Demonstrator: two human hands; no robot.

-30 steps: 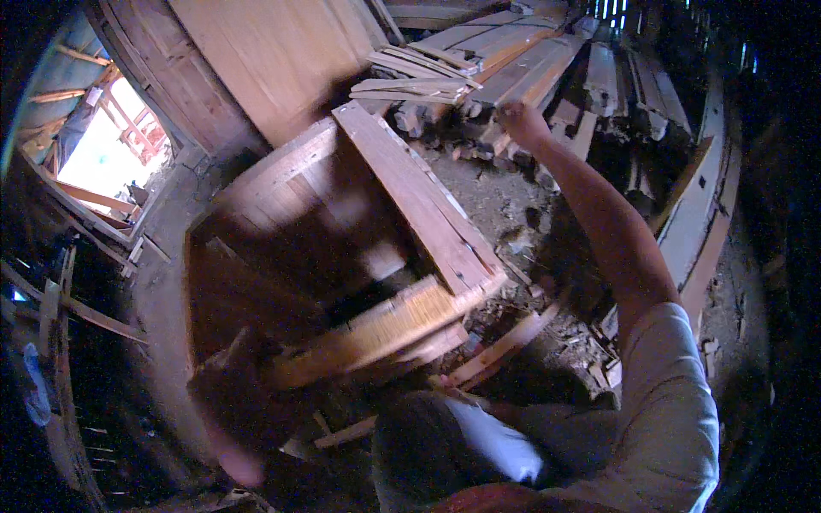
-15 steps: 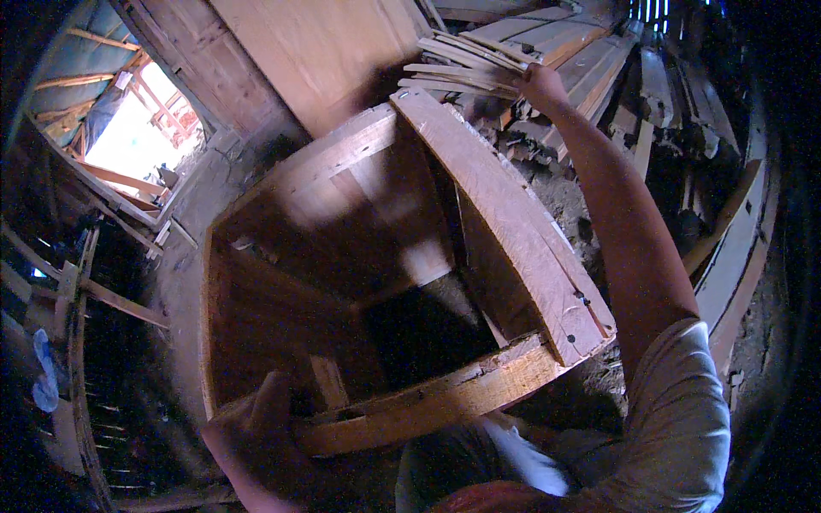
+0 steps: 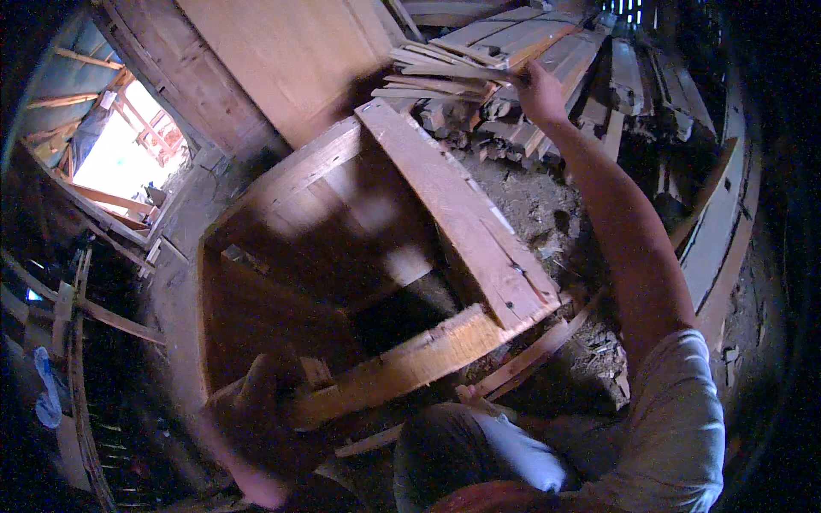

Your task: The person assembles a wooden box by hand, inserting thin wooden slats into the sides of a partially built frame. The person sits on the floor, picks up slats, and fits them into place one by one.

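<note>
Nearly crosswise, the held slat [image 3: 481, 73] points left.

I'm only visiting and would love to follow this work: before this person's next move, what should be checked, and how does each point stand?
1. Right hand has a slat: ok, its fingers close on the end of a thin wooden slat.
2. Left hand grips firmly: cannot tell; it is at the near left corner of the open wooden box, in shadow.
3. Other slats neatly aligned: not ok, they fan out unevenly by the plank stack.
4. Box bottom free of objects: cannot tell, too dark.
5. Ground right of the box tidy: not ok, wood scraps litter it.
</note>
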